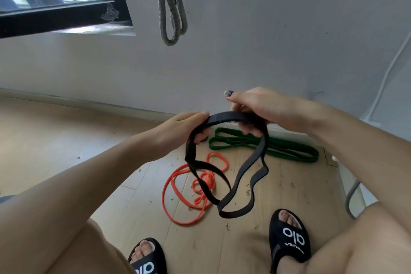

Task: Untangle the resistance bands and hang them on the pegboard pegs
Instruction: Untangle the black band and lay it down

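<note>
So the wooden floor [66, 140] takes up most of the view, with a pale grey wall [266, 40] behind it and a dark-framed window [66, 13] up in the left corner. A grey band [171, 6] hangs down the wall in a doubled loop; whatever it hangs from is out of view at the top. The black resistance band [235, 176] is held up in the air over the floor, its loops dangling twisted below both hands. The left hand [178, 131] grips the band's left bend, thumb on top and fingers curled under it. The right hand [255, 109] clamps the top strip, fingers wrapped round it, thumb pointing out to the left. On the floor under them, the green band [266, 144] lies folded flat close to the wall, and the orange band [193, 189] sits nearer in a knotted tangle, apart from the green one. Two black slides [289, 242] show at the bottom, toes poking out.
</note>
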Available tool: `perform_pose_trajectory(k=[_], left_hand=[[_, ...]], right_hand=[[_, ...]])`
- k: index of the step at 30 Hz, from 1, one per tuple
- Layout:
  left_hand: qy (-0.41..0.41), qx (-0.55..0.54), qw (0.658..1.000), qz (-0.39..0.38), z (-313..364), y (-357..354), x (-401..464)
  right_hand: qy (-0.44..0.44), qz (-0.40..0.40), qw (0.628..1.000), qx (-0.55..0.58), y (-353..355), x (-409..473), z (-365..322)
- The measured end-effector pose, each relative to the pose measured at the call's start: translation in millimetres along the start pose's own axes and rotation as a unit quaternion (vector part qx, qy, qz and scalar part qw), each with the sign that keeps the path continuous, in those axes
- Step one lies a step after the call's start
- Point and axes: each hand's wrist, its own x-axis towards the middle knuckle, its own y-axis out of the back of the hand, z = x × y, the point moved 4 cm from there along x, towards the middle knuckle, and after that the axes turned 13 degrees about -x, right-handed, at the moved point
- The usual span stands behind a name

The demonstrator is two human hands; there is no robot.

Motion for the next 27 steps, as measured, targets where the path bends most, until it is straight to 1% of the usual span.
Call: perform_pose_trajectory(k=[2, 4, 6, 8, 11, 13, 16, 19, 21, 24, 27], left_hand=[[-0.015, -0.001, 1.000, 0.007, 3.1, -5.1, 2.4], [-0.015, -0.007, 1.000, 0.012, 0.5, -8.6, 5.5], [-0.005, -0.021, 1.000, 0.010, -0.4, -10.0, 5.6], [0.003, -0.042, 0.999, -0.004, -0.7, -7.1, 3.5], [0.020, -0.034, 0.999, -0.019, -5.5, -1.6, 2.3], [0.032, -0.031, 0.999, -0.012, -10.3, 2.7, 1.8], [0.024, -0.012, 0.999, 0.019, -9.9, 9.0, 3.1], [0.002, 0.009, 1.000, 0.016, -5.0, 5.3, 3.8], [0.001, 0.016, 1.000, 0.010, -2.8, 2.6, 3.0], [0.011, -0.013, 1.000, 0.009, -3.0, 5.6, 4.0], [0.043, -0.060, 0.997, 0.000, -6.3, 7.9, 3.6]], right_hand=[[0.002, -0.042, 0.999, 0.009, -13.8, -1.1, -3.3], [0.037, -0.055, 0.997, -0.028, -22.7, -1.5, -5.8], [0.065, -0.043, 0.997, -0.029, -20.0, -0.7, -6.9], [0.069, -0.022, 0.997, 0.008, -10.1, -1.6, -6.4], [0.054, 0.013, 0.997, 0.054, 5.8, -5.0, -4.1], [0.044, 0.019, 0.998, 0.033, 12.3, -6.9, -0.9], [0.016, -0.020, 0.999, -0.044, 7.7, -11.4, 4.5], [0.026, -0.057, 0.997, -0.052, -1.8, -14.2, 2.3], [0.047, -0.054, 0.997, -0.031, -2.2, -13.6, -2.4], [0.037, -0.031, 0.999, 0.008, 3.2, -10.9, -2.1], [0.026, -0.035, 0.999, -0.017, 2.2, -10.5, -0.9]])
